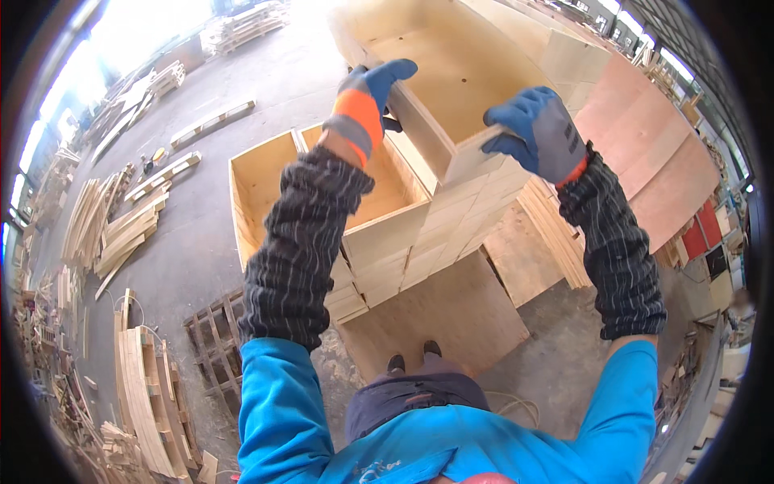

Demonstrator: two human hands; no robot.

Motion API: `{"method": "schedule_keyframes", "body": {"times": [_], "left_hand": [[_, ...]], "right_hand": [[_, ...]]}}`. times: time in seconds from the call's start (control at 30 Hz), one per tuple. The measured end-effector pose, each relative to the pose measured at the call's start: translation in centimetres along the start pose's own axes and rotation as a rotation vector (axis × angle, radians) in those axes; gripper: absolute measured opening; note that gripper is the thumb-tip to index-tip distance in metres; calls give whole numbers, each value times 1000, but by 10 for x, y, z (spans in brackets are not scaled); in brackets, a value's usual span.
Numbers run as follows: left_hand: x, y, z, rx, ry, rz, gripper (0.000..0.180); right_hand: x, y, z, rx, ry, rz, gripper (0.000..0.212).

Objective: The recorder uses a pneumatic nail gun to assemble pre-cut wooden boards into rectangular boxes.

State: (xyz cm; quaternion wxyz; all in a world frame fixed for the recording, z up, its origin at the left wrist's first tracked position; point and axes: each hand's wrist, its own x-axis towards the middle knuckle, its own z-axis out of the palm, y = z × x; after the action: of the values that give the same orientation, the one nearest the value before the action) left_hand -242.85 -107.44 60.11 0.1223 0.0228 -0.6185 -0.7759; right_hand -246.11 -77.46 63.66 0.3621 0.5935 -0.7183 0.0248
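An open-topped plywood box [421,133] stands on top of stacked boxes in front of me, its inside facing up. My left hand [367,97], in a blue and orange work glove, is closed over the box's near left wall, thumb pointing right. Wrapped round the rim at the near right corner is my right hand [534,133], in a blue and grey glove. Its fingertips lie partly behind the wall. Lower and to the left, two more open boxes [387,216] sit side by side, partly covered by my left forearm.
Plywood sheets [645,149] lean at the right, beside a stack of long strips [555,230]. A flat board [435,319] lies before my feet. On the left floor are a slatted pallet [214,339], timber piles [97,214] and long planks [145,395].
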Motion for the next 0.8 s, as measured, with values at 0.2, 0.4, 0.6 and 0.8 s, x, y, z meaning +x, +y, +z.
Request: {"method": "schedule_keyframes", "body": {"times": [0.2,0.4,0.6,0.8], "left_hand": [[73,13,3,176,77,-215,55],[92,-8,-3,548,-222,6,101],[92,-17,-24,946,-330,380,97],[95,-3,0,286,9,-393,94]], "right_hand": [[7,66,44,157,41,54,34],[-8,87,72,240,46,113,35],[-4,81,78,319,34,153,40],[-5,84,79,326,34,144,40]]}}
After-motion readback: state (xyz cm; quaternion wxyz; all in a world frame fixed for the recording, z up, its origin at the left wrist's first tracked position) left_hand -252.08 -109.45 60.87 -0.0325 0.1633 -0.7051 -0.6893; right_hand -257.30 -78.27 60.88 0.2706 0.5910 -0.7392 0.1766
